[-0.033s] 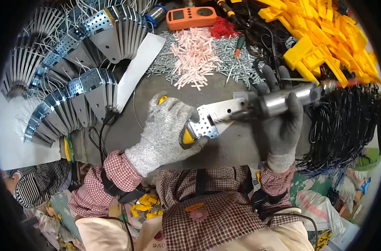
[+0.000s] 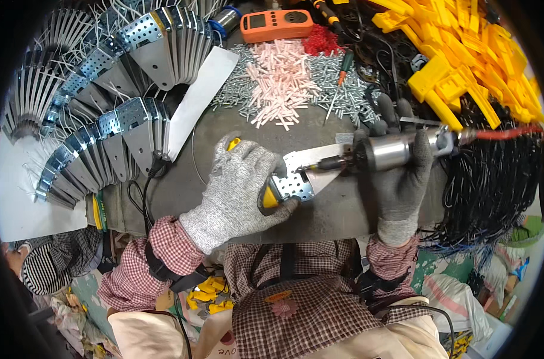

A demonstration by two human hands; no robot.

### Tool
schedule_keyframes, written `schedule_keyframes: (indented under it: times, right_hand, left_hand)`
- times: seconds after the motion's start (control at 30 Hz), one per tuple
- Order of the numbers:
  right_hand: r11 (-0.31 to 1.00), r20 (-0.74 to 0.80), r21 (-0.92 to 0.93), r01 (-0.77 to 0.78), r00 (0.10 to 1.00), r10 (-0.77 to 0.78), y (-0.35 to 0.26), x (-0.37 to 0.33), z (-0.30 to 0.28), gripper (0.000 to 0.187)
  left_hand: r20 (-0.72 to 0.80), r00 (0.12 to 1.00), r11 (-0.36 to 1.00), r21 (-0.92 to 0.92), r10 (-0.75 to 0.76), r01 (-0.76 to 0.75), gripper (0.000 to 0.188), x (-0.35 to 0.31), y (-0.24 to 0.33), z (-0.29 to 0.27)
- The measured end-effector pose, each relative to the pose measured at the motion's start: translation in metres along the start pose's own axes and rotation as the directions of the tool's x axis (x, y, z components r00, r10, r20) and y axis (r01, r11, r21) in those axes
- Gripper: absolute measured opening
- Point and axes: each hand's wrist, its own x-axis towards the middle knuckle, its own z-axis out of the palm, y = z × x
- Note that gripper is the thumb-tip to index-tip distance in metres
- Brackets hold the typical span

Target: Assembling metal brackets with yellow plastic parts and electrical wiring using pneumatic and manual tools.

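My left hand [image 2: 230,185], in a speckled grey glove, is closed round a yellow plastic part [image 2: 270,196] that is mostly hidden under the fingers. Joined to it is a perforated shiny metal bracket [image 2: 295,184] lying against a flat grey metal plate [image 2: 320,154]. From the right, my right hand [image 2: 403,179], in a dark-palmed grey glove, grips a silver pneumatic screwdriver [image 2: 394,151]. Its dark bit end points left and reaches the bracket's right edge; whether a screw sits under the tip I cannot make out. A red hose [image 2: 508,133] trails from the driver's rear.
Pink sleeves [image 2: 278,84] and grey screws [image 2: 233,81] lie in heaps beyond my hands. An orange multimeter [image 2: 277,25] and a screwdriver [image 2: 342,75] are there too. Finished-looking metal assemblies [image 2: 119,128] stand at left; yellow parts [image 2: 463,66] and black cables [image 2: 487,179] crowd the right.
The pneumatic screwdriver has tilted to lie more level, its rear end dropping slightly. My left hand and the bracket are almost where they were.
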Motion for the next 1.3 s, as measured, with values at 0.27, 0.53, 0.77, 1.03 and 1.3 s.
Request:
schedule_keyframes:
  times: [0.27,0.53,0.77,1.03,1.3]
  right_hand:
    - [0.962,-0.070,0.268,-0.046,0.995,0.067,0.026,0.003,-0.028,0.025]
    - [0.955,-0.092,0.288,-0.065,0.991,0.095,0.026,0.004,-0.027,0.031]
    - [0.961,-0.063,0.268,-0.069,0.994,0.089,0.026,0.003,-0.032,0.029]
    - [0.946,-0.070,0.315,-0.082,0.992,0.109,0.027,0.002,-0.031,0.025]
    - [0.973,-0.064,0.212,-0.091,0.992,0.107,0.034,-0.005,-0.029,0.023]
  left_hand:
    - [-0.018,1.000,1.000,-0.006,-0.008,0.007,0.045,0.001,-0.003,0.005]
    - [0.039,0.999,0.999,-0.040,-0.004,0.006,0.047,0.006,-0.004,0.003]
    - [0.050,0.999,0.997,-0.071,-0.008,0.012,0.048,0.006,-0.005,0.004]
    - [0.107,0.994,0.998,-0.062,-0.005,0.011,0.049,0.006,-0.006,0.001]
    - [0.079,0.997,1.000,0.014,-0.025,0.024,0.055,0.010,0.003,0.003]
